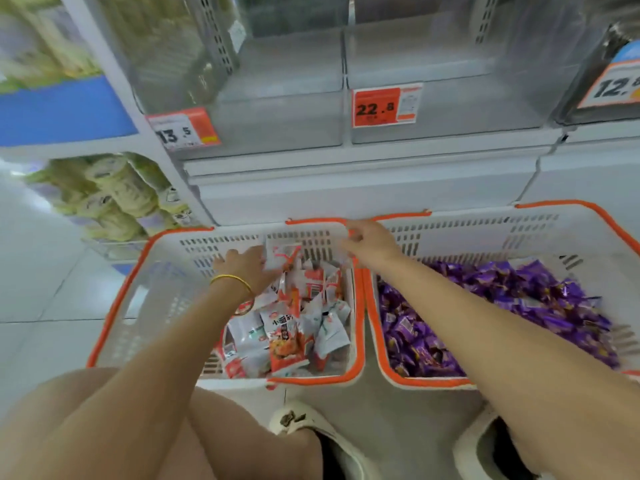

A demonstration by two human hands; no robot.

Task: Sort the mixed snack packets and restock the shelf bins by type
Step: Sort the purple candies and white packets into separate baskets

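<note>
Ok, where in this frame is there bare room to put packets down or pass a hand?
Left half of the left basket is bare, between its left wall and the white-and-red packets. The clear bins behind the price tags look empty. Crowded: the right basket, heaped with purple packets.

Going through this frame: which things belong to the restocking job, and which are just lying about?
Job:
left hand gripping a red-and-white packet
right hand near the baskets' far rims
left basket of similar packets
right basket of purple packets
clear shelf bins

Lying about:
green-labelled rolls
price tags
white shoes
</note>
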